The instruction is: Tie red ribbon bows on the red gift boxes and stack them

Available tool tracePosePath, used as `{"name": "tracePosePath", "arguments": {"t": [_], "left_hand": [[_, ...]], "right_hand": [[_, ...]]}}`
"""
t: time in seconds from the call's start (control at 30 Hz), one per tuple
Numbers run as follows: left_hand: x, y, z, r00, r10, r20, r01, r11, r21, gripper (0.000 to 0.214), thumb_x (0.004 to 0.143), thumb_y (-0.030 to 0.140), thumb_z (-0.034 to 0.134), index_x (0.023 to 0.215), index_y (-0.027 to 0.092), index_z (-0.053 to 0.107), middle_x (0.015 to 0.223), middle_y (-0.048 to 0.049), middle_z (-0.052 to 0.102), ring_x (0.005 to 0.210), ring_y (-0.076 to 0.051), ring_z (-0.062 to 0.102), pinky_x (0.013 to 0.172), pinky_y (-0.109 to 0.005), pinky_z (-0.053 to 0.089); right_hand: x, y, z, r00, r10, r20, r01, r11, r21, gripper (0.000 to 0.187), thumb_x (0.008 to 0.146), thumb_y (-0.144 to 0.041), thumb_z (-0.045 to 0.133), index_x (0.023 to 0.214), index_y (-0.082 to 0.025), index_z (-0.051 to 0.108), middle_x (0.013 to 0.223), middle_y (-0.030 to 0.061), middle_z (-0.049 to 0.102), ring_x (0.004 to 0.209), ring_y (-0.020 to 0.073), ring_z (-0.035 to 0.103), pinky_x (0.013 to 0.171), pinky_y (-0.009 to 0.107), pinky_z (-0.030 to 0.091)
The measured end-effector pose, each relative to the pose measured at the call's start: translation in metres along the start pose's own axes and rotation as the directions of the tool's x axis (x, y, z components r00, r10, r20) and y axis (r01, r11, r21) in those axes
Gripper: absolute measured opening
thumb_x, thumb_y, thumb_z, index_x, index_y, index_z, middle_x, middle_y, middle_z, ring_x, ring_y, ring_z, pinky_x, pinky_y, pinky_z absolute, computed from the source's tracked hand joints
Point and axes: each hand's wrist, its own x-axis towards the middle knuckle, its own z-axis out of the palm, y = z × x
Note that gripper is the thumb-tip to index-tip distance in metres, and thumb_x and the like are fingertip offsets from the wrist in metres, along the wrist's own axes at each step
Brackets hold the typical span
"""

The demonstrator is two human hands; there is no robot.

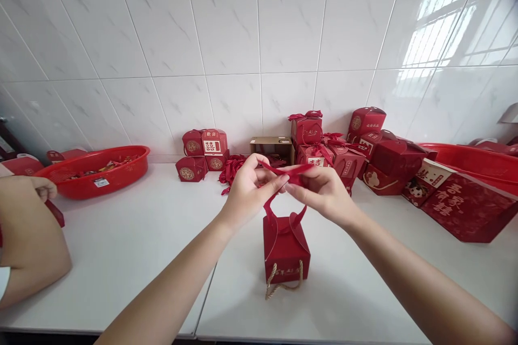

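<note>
Head view, arranged by size. Behind everything I see a white tiled wall (226, 21) with grey veining and a window's reflection at upper right. Below it extends the white worktop (133, 237), divided by a seam. Two red basins stand on it: the left basin (131, 172) holds small wrapped pieces, while the right basin (477, 159) is partly hidden by boxes. Another person's arm (32, 242) enters at far left, its hand near the left basin; I cannot tell what it grasps. A large red box (469, 207) with gold characters lies at right. Along the wall stand stacked gift boxes (214, 143), a heap of red ribbons (232, 172) and an open brown carton (272, 141). At centre, just right of the seam, the small red box (287, 250) stands upright on the worktop, below my two hands. My left hand (251, 186) and right hand (324, 194) each pinch the red ribbon (297, 171) between thumb and fingers, close together; two strands run down to the box top. A twisted cord handle (285, 287) hangs on the near face.
</note>
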Motion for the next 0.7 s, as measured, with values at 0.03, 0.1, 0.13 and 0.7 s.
{"name": "tracePosePath", "arguments": {"t": [0.03, 0.1, 0.13, 0.7], "left_hand": [[-0.001, 0.000, -0.001, 1.000, -0.014, 0.024, 0.014, 1.000, 0.021, 0.033, 0.073, 0.031, 0.073, 0.084, 0.022, 0.043, 0.065, 0.0034, 0.064, 0.065, -0.015, 0.064, 0.063, -0.026, 0.047], [-0.002, -0.001, -0.004, 0.996, -0.049, 0.081, 0.047, 0.999, 0.026, 0.029, 0.075, 0.029, 0.071, 0.087, 0.022, 0.045, 0.067, 0.0026, 0.063, 0.068, -0.015, 0.063, 0.064, -0.027, 0.046], [-0.003, -0.002, -0.006, 0.992, -0.066, 0.109, 0.066, 0.998, 0.002, 0.026, 0.076, 0.028, 0.069, 0.089, 0.022, 0.047, 0.068, 0.0022, 0.062, 0.068, -0.015, 0.062, 0.065, -0.027, 0.045], [-0.021, -0.023, -0.011, 0.973, 0.231, 0.014, -0.226, 0.931, 0.286, 0.017, 0.084, 0.026, 0.058, 0.100, 0.023, 0.062, 0.087, -0.0039, 0.066, 0.080, -0.018, 0.060, 0.072, -0.029, 0.047]], "right_hand": [[-0.001, 0.002, 0.000, 1.000, -0.022, 0.006, 0.022, 1.000, 0.011, 0.015, 0.080, -0.029, 0.066, 0.089, -0.018, 0.072, 0.073, 0.0011, 0.068, 0.065, 0.0127, 0.060, 0.058, 0.025, 0.051], [-0.002, 0.008, -0.002, 0.998, -0.066, -0.009, 0.066, 0.998, -0.008, 0.015, 0.084, -0.030, 0.063, 0.088, -0.019, 0.074, 0.074, 0.0018, 0.069, 0.066, 0.0133, 0.062, 0.060, 0.026, 0.052], [-0.002, 0.011, -0.005, 0.995, -0.100, 0.008, 0.100, 0.994, -0.037, 0.017, 0.086, -0.031, 0.061, 0.087, -0.020, 0.074, 0.074, 0.0024, 0.069, 0.067, 0.0137, 0.063, 0.060, 0.026, 0.053], [-0.014, 0.049, -0.026, 0.808, -0.510, 0.296, 0.568, 0.537, -0.624, 0.039, 0.090, -0.010, 0.050, 0.121, -0.030, 0.063, 0.107, 0.0044, 0.072, 0.102, 0.0211, 0.063, 0.083, 0.038, 0.056]]}}
